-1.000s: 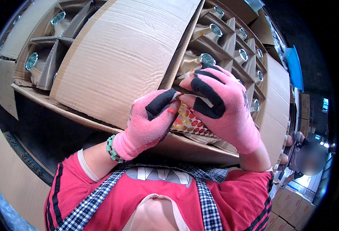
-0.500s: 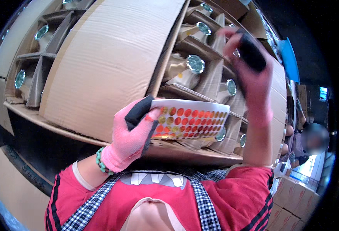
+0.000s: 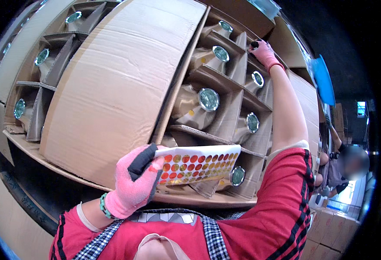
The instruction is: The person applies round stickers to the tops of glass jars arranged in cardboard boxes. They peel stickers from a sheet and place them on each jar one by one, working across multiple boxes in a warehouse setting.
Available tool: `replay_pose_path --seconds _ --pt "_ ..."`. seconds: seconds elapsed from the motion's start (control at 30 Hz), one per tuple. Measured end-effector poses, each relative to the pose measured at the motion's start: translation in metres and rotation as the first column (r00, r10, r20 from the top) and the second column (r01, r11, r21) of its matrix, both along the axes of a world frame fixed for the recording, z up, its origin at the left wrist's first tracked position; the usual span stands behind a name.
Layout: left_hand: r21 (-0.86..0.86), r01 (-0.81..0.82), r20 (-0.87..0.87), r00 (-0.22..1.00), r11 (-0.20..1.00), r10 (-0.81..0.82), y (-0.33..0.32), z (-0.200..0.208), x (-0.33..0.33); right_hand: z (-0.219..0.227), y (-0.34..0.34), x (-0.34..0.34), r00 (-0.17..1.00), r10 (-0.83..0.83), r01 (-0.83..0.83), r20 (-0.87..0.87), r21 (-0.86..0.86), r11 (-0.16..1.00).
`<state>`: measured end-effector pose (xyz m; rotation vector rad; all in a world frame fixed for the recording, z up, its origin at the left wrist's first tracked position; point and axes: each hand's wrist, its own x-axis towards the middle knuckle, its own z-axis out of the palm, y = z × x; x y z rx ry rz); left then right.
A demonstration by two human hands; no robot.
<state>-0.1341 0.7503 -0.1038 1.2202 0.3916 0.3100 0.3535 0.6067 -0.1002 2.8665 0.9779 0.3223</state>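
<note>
My left hand (image 3: 134, 182), in a pink glove with black patches, grips the left end of a white sheet of round stickers (image 3: 197, 164). Rows of red, orange and gold dots cover this slightly curved sheet, held over the near part of an open carton (image 3: 225, 200). With the arm stretched out, my right hand (image 3: 265, 54) is at the carton's far right compartments, its gloved fingers curled inward; what they hold, if anything, is hidden. Inside, glass bottles with clear, wide tops, such as this bottle (image 3: 199, 106), stand between cardboard dividers (image 3: 225, 82). Small yellow dots show on some bottles.
A broad cardboard flap (image 3: 121, 86) lies left of the open compartments. Beyond it are more bottles (image 3: 42, 57) in dividers. A blue plastic object (image 3: 322, 82) sits at the right. Further right are another person (image 3: 329, 167) and stacked cartons (image 3: 333, 225).
My right hand has moved away from me, down to the far compartments, its fingers now curled. My left hand and the sticker sheet have shifted left and nearer to me. The view has shifted slightly.
</note>
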Motion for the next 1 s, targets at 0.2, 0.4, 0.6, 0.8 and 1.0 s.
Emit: replay_pose_path --seconds 0.2,0.4,0.6,0.8,1.0 --pt "0.089 0.027 -0.043 0.999 0.996 -0.023 0.002 -0.004 0.000 -0.014 0.000 0.020 0.999 0.007 0.001 0.034 -0.215 0.977" --pt "0.159 -0.012 0.100 0.995 0.987 -0.004 0.006 -0.002 0.001 -0.010 0.025 0.001 0.965 0.010 0.105 0.262 -0.422 0.900" --pt "0.170 0.061 0.119 0.990 0.984 -0.082 0.011 -0.004 0.002 0.022 0.013 -0.062 0.832 -0.012 0.019 0.555 -0.005 1.000" --pt "-0.177 -0.018 -0.010 1.000 0.984 0.017 0.002 -0.005 -0.003 0.092 0.013 -0.282 0.799 0.506 -0.183 -0.325 0.671 0.719" --pt "-0.108 0.041 0.175 0.984 0.993 -0.022 0.003 -0.010 0.001 0.092 -0.010 -0.357 0.769 0.331 -0.168 -0.547 0.326 0.930"
